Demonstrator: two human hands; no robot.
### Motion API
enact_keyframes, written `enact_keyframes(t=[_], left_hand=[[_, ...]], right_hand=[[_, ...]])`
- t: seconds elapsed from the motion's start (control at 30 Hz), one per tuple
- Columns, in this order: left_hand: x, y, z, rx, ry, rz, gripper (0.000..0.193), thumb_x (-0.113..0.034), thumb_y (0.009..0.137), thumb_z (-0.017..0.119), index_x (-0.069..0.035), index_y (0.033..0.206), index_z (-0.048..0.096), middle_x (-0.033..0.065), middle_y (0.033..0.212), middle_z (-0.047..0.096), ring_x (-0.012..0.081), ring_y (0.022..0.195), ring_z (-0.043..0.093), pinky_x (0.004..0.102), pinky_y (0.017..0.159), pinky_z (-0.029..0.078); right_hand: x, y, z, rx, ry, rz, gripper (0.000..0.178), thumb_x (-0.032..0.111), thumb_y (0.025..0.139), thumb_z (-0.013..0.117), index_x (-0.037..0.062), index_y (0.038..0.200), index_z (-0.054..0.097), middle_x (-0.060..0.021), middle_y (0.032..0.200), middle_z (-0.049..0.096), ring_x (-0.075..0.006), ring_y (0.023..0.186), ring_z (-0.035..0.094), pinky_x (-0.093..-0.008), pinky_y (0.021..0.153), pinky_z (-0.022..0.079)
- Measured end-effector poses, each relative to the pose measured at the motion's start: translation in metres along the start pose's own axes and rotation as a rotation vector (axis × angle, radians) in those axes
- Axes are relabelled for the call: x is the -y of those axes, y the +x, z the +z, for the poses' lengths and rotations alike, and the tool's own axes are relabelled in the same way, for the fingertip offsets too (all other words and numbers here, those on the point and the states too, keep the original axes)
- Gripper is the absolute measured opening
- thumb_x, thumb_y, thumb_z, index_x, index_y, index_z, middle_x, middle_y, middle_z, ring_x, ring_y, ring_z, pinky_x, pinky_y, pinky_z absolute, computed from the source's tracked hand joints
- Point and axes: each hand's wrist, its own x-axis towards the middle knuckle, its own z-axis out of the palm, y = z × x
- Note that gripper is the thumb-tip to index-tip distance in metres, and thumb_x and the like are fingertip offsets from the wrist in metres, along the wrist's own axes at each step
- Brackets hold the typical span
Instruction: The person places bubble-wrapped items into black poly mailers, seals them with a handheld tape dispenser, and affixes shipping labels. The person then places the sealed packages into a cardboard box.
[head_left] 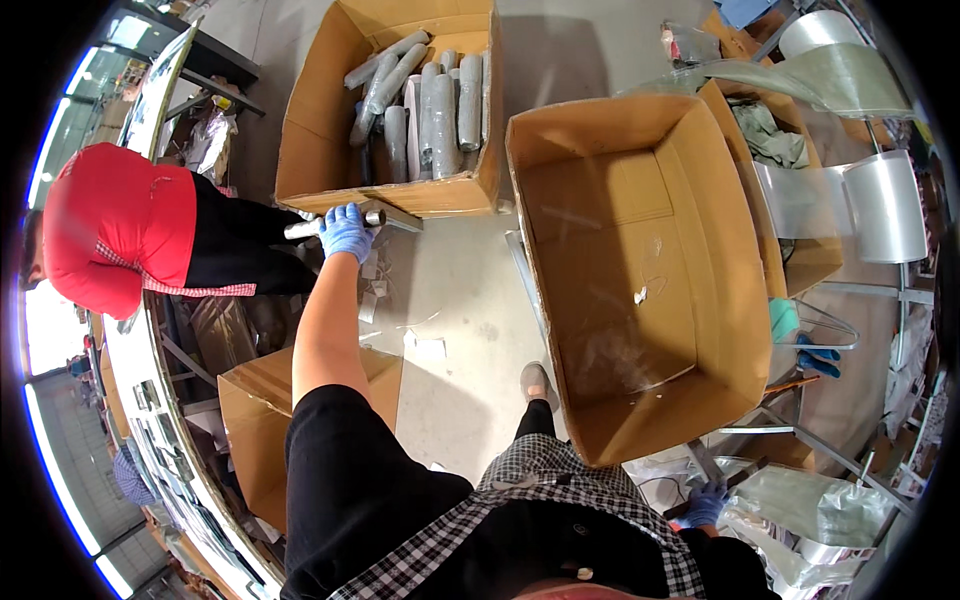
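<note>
My left hand, in a blue glove, reaches forward and wraps around a short silver metal tube. The tube lies just in front of the near edge of a cardboard box, which holds several cylinders wrapped in clear film. Low on the right, my right hand, also blue-gloved, closes around a dark straight bar beside a grey metal bar. Part of that hand's grip is hidden. Between my hands, toward the right, stands a big open cardboard box with scraps on its bottom.
A person in a red top stands at the left by a long workbench. Another cardboard box sits below my left arm. Rolls of clear film hang on a metal rack at the right. Paper scraps lie on the floor.
</note>
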Motion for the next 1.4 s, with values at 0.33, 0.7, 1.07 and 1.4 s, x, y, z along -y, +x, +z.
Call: enact_keyframes(t=[0.33,0.7,1.07,1.4], left_hand=[[-0.003,0.008,-0.012,0.034,0.025,0.016,0.065,-0.047,0.079,0.07,-0.012,0.129,0.049,0.0131,0.134,0.052,0.033,0.131,0.042,0.0512,0.111,0.027],[-0.022,-0.013,-0.043,0.316,0.098,-0.042,0.078,-0.048,0.081,0.069,-0.012,0.142,0.037,0.0131,0.15,0.038,0.032,0.142,0.029,0.0471,0.115,0.025],[-0.007,-0.014,-0.027,0.295,0.075,-0.033,0.081,-0.047,0.08,0.07,-0.013,0.145,0.034,0.0121,0.15,0.037,0.032,0.142,0.028,0.0506,0.115,0.022],[-0.001,0.001,-0.023,0.169,0.066,0.005,0.074,-0.045,0.083,0.068,-0.014,0.143,0.038,0.0117,0.143,0.044,0.0324,0.137,0.035,0.0545,0.111,0.027]], right_hand=[[0.085,-0.047,-0.028,0.448,0.318,0.116,0.028,0.036,0.081,0.056,0.0163,0.089,0.075,-0.0194,0.115,0.062,-0.0458,0.136,0.03,-0.0609,0.117,0.003],[0.12,-0.004,-0.075,0.077,0.232,-0.13,0.015,0.025,0.076,0.06,0.0142,0.075,0.07,-0.0163,0.092,0.062,-0.0462,0.119,0.043,-0.065,0.109,0.019],[0.123,0.078,-0.176,0.148,0.135,-0.158,0.038,0.049,0.058,0.073,0.0163,0.077,0.073,-0.0174,0.099,0.063,-0.0467,0.121,0.042,-0.0625,0.112,0.013],[0.161,0.061,-0.141,0.383,0.021,-0.137,0.023,0.04,0.074,0.066,0.0247,0.088,0.076,-0.0105,0.115,0.064,-0.0386,0.131,0.038,-0.0622,0.111,0.013]])
